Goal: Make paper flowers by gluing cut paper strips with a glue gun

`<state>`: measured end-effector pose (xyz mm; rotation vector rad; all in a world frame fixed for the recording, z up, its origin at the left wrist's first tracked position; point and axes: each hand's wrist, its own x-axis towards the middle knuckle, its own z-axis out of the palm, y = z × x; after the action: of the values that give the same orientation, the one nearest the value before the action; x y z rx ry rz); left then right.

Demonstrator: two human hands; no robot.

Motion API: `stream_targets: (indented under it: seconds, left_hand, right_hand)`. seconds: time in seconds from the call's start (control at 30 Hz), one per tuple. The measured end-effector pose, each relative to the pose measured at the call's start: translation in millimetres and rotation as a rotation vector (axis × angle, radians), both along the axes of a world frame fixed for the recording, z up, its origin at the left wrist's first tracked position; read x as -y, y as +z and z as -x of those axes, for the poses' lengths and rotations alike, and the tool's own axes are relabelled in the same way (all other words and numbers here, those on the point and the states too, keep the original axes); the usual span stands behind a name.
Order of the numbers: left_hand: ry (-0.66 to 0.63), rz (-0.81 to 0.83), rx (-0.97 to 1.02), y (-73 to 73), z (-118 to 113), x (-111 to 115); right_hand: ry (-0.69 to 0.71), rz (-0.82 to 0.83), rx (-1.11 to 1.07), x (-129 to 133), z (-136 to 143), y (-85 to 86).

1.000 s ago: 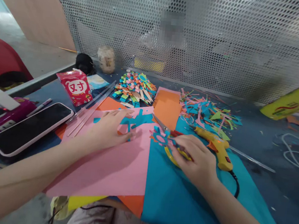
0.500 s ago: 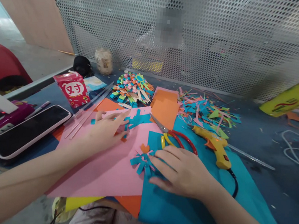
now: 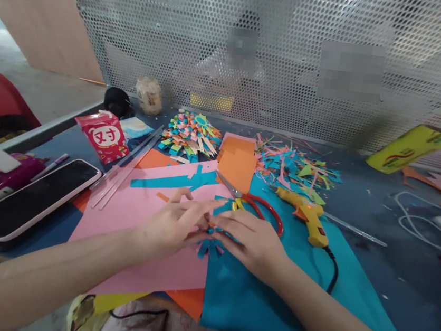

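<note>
My left hand [image 3: 176, 221] and my right hand [image 3: 254, 241] meet over a small blue and pink paper flower [image 3: 206, 249]. The fingertips of both hands are pressed together on it and cover its upper part. Under my left hand lies a pink sheet [image 3: 127, 250], and under my right hand a blue sheet [image 3: 268, 309]. Blue paper strips [image 3: 163, 180] rest on the pink sheet behind my left hand. Red-handled scissors [image 3: 261, 205] lie just beyond my right hand. To their right is a yellow glue gun [image 3: 310, 218].
Behind stand a fringed paper cone [image 3: 188, 132], an orange sheet [image 3: 237, 162] and a pile of paper scraps [image 3: 292, 165]. At left are a phone [image 3: 37, 198], clear sticks [image 3: 124, 176] and a red packet [image 3: 104, 136]. A yellow can [image 3: 409, 150] lies right. A person sits behind the mesh.
My left hand has moved right and down, from the blue strips to the paper flower. My right hand's fingers have closed in on the flower. The view has shifted slightly.
</note>
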<state>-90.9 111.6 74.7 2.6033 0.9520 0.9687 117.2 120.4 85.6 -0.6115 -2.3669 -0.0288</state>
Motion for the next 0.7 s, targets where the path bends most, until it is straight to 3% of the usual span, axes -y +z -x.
stream_targets:
  seconds: [0.17, 0.4, 0.5, 0.6, 0.67, 0.7]
  left_hand:
    - [0.007, 0.067, 0.12, -2.1, -4, 0]
    - [0.031, 0.029, 0.119, 0.6, 5, -3]
    - [0.094, 0.009, 0.016, 7.3, 20, -9]
    - [0.234, 0.059, -0.006, 11.5, 38, -24]
    - [0.427, 0.084, 0.017, 10.3, 43, -37]
    - [0.455, 0.08, 0.009, 8.8, 44, -43]
  right_hand:
    - [0.032, -0.126, -0.016, 6, 7, 4.2]
    - [-0.091, 0.121, -0.079, 11, 11, 9.8]
    - [-0.315, 0.053, -0.031, -9, -9, 26.9]
    - [-0.766, -0.054, 0.124, -54, -43, 48.0]
    - [-0.878, -0.024, 0.175, -89, -66, 58.7]
    - [-0.939, -0.01, 0.185, -104, -76, 61.9]
